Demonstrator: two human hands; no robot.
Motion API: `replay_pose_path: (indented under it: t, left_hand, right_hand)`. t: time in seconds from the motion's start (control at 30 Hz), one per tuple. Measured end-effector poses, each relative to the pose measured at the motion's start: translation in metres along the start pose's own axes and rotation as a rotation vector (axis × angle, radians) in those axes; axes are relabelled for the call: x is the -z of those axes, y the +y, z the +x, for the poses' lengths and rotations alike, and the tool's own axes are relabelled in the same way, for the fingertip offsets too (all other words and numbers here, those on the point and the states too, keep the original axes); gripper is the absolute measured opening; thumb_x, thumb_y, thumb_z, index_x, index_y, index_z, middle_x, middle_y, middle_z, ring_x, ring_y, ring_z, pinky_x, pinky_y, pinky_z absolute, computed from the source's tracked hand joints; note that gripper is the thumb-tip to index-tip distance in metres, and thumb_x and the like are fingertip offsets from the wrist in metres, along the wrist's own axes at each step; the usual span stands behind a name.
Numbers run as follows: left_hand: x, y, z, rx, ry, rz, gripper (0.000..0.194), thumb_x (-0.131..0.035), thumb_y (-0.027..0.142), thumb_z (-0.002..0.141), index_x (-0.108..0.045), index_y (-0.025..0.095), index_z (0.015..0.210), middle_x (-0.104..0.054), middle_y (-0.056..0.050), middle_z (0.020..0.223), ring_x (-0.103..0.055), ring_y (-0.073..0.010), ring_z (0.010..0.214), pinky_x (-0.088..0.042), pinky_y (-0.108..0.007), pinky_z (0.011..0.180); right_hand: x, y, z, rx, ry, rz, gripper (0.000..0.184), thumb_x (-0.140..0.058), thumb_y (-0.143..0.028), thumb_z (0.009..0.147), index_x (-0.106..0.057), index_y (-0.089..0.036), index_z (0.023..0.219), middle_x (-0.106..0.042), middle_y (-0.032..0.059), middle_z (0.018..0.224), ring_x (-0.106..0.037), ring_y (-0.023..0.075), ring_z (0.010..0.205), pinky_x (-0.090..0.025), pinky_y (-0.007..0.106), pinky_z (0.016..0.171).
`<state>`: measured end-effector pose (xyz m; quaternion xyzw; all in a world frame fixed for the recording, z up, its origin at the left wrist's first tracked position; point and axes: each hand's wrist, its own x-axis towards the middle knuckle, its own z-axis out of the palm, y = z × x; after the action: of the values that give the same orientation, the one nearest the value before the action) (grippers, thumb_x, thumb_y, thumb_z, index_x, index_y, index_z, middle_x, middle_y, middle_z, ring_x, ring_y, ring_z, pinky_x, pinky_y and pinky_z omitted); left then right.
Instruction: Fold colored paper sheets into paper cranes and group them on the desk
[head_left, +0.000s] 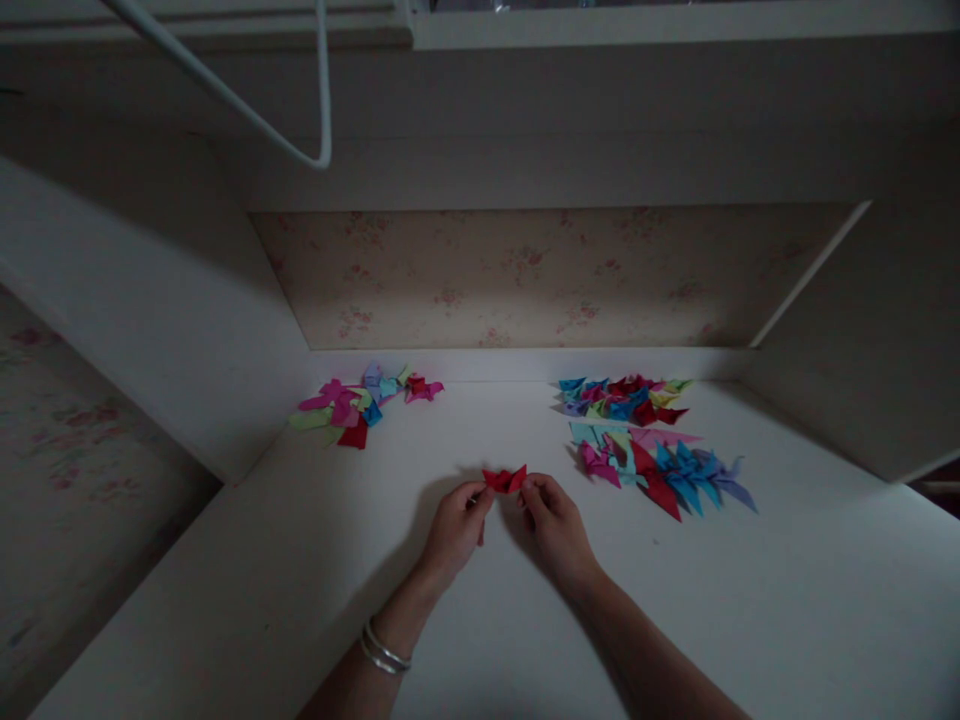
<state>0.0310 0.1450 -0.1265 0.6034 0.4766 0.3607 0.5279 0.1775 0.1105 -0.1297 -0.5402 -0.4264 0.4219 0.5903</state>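
Note:
A small red folded paper piece [506, 482], likely origami, is stretched between my two hands above the white desk. My left hand [454, 525] pinches its left end between thumb and fingers. On the other side, my right hand [553, 525] grips the right end the same way. The paper's middle looks puffed, with pointed ends; its exact form is too small to make out. Two silver bangles [384, 648] circle my left wrist.
Colourful folded papers [345, 405] lie in a loose pile at the back left. More folded papers in rows [626, 400] sit at the back right, with another group [686, 475] nearer. A white cable [255, 115] hangs at upper left. Side panels and a shelf enclose the white desk [712, 630].

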Motion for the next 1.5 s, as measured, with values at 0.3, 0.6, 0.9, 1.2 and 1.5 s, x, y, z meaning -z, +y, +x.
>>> replay_pose_path:
  t: [0.3, 0.6, 0.9, 1.2, 1.5]
  left_hand:
    - [-0.001, 0.000, 0.000, 0.003, 0.011, -0.008, 0.040, -0.049, 0.046, 0.084, -0.066, 0.012, 0.098, -0.042, 0.007, 0.047, -0.039, -0.0087, 0.041, -0.029, -0.019, 0.040]
    - [-0.001, -0.002, 0.000, 0.002, 0.009, -0.002, 0.040, -0.049, 0.047, 0.085, -0.066, 0.013, 0.097, -0.042, 0.007, 0.047, -0.040, -0.0088, 0.041, -0.029, -0.019, 0.042]
    - [-0.002, -0.005, 0.000, -0.040, -0.007, 0.020, 0.041, -0.048, 0.049, 0.084, -0.066, 0.014, 0.092, -0.043, 0.006, 0.049, -0.041, -0.0090, 0.040, -0.030, -0.020, 0.040]
    - [-0.002, -0.002, -0.001, -0.052, -0.007, 0.067, 0.037, -0.049, 0.048, 0.084, -0.066, 0.014, 0.088, -0.044, 0.007, 0.049, -0.041, -0.0092, 0.040, -0.030, -0.021, 0.040]
    - [-0.001, 0.004, -0.004, -0.106, -0.016, 0.103, 0.035, -0.052, 0.045, 0.082, -0.069, 0.015, 0.086, -0.055, 0.001, 0.053, -0.047, -0.0129, 0.047, -0.033, -0.023, 0.046]
  right_hand:
    - [0.000, 0.003, 0.001, -0.010, -0.008, 0.013, 0.034, -0.054, -0.053, 0.084, -0.059, -0.020, 0.085, -0.052, -0.0019, 0.065, -0.042, 0.0109, 0.050, -0.032, 0.023, 0.045]
    - [0.001, -0.001, -0.001, -0.010, -0.015, -0.008, 0.036, -0.054, -0.055, 0.083, -0.060, -0.019, 0.084, -0.052, -0.0013, 0.065, -0.043, 0.0117, 0.051, -0.033, 0.023, 0.046]
    - [0.000, -0.004, 0.000, -0.005, -0.006, -0.015, 0.038, -0.053, -0.057, 0.082, -0.059, -0.019, 0.084, -0.053, -0.0001, 0.064, -0.044, 0.0132, 0.051, -0.034, 0.024, 0.046]
    - [0.001, -0.002, 0.001, -0.008, -0.011, 0.001, 0.037, -0.055, -0.055, 0.081, -0.062, -0.019, 0.089, -0.055, -0.0010, 0.065, -0.045, 0.0119, 0.050, -0.034, 0.024, 0.046]
    - [0.007, -0.008, 0.000, 0.084, -0.011, -0.120, 0.032, -0.059, -0.051, 0.080, -0.065, -0.020, 0.085, -0.064, 0.0036, 0.077, -0.050, 0.0131, 0.056, -0.038, 0.024, 0.048]
